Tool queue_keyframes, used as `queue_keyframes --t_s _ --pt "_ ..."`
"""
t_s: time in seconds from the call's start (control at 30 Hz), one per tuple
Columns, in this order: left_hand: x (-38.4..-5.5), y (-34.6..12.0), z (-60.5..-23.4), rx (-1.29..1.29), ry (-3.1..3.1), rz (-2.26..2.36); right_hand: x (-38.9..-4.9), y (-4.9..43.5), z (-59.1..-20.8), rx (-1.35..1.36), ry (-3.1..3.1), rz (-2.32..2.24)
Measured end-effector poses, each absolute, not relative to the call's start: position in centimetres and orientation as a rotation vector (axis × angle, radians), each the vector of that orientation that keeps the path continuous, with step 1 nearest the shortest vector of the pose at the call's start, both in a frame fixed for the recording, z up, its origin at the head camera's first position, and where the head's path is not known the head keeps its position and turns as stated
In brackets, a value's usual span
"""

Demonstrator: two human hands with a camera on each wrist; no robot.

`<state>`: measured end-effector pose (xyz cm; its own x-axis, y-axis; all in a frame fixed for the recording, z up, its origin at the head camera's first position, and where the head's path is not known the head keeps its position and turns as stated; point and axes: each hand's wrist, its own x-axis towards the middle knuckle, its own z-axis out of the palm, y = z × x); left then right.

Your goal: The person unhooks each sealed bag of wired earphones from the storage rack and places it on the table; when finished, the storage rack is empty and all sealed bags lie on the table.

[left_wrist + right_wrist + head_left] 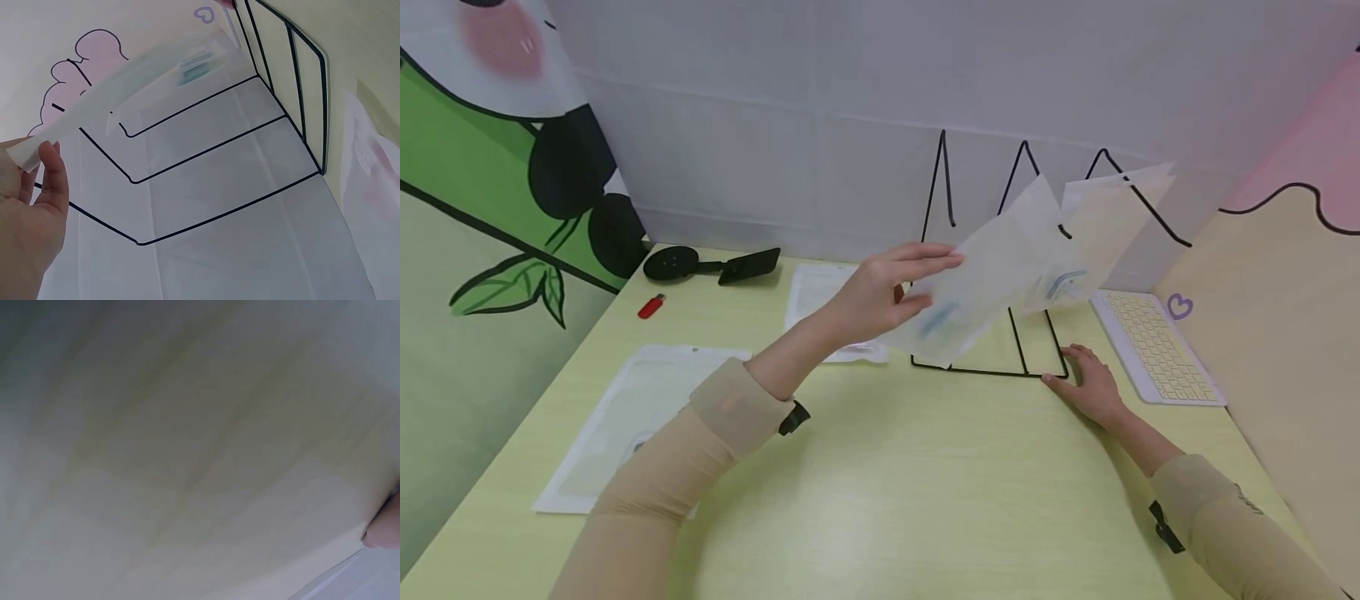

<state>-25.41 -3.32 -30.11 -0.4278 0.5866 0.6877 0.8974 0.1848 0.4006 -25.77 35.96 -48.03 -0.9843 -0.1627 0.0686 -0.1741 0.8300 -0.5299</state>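
In the head view my left hand pinches the edge of a frosted plastic bag with a blue print, between thumb and fingers. The bag slants up to the right across the middle of a black wire rack with upright prongs. Another frosted bag is at the rack's right prong, partly behind the held one. My right hand grips the rack's front right base corner, thumb at the front bar and fingers by the side bar. The right wrist view shows mostly tabletop and a bit of finger.
A frosted bag lies flat at left, partly under my left forearm; another bag lies behind my left hand. Farther back are a black folding stand and a red USB stick. A white keyboard lies right of the rack.
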Motion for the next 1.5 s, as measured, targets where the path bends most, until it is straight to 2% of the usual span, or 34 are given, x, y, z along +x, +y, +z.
queue_keyframes --t_s 0.6,1.5 --pt "-25.1 -3.3 -30.5 -1.5 -2.03 -1.211 -25.8 35.9 -48.2 0.271 -2.978 0.868" --pt "-23.8 -4.4 -30.8 -1.481 -2.057 -1.199 -25.7 35.9 -48.1 0.269 -2.978 0.872"
